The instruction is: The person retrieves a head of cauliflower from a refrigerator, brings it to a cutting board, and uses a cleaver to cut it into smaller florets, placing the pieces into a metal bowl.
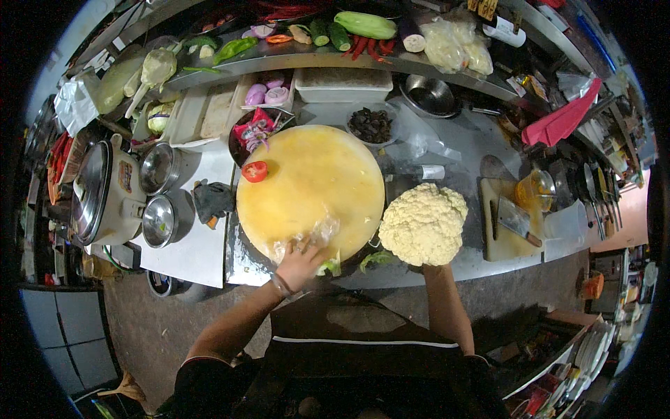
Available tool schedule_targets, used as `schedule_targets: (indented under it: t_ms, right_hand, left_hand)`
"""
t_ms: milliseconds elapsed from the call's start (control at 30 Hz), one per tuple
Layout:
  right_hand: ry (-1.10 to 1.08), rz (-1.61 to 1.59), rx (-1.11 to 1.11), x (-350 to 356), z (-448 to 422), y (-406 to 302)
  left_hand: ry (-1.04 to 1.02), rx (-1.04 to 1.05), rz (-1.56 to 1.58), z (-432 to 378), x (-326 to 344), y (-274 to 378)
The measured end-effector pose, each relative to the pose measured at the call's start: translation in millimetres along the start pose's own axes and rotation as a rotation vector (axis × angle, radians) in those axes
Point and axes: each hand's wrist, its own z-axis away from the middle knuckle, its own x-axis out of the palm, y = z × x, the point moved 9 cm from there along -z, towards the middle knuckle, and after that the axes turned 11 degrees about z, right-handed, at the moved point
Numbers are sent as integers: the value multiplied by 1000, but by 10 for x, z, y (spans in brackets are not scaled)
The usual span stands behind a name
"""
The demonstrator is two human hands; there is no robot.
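Note:
My left hand (pixel 301 262) rests at the near edge of a round yellow chopping board (pixel 314 173), its fingers on crumpled clear plastic film (pixel 325 226). A bit of green leaf (pixel 331 267) lies beside that hand. A whole cauliflower (pixel 425 225) is held up right of the board by my right hand (pixel 432 268), which is mostly hidden beneath it. A cut tomato half (pixel 255 171) sits on the board's left side. Another leaf piece (pixel 376 260) lies between board and cauliflower.
A cleaver (pixel 515 220) lies on a rectangular board (pixel 489 251) at the right. Steel bowls (pixel 158 221) and a rice cooker (pixel 118 194) stand left. Behind are a bowl of dark pieces (pixel 370 125), a white tub (pixel 344 94) and a steel shelf (pixel 293 61) bearing vegetables.

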Motion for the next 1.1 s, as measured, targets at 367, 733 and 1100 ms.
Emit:
schedule_targets:
  t_ms: [367,733,1100]
  right_hand:
    - [75,46,4,-334,135,-320]
    - [60,37,378,91,-74,446]
    - [-709,1418,55,2610,-995,1769]
  left_hand:
    - [-191,48,52,-975,1119,1173]
    - [-23,-118,218,-370,1292,769]
    - [1990,-931,2151,4446,696,59]
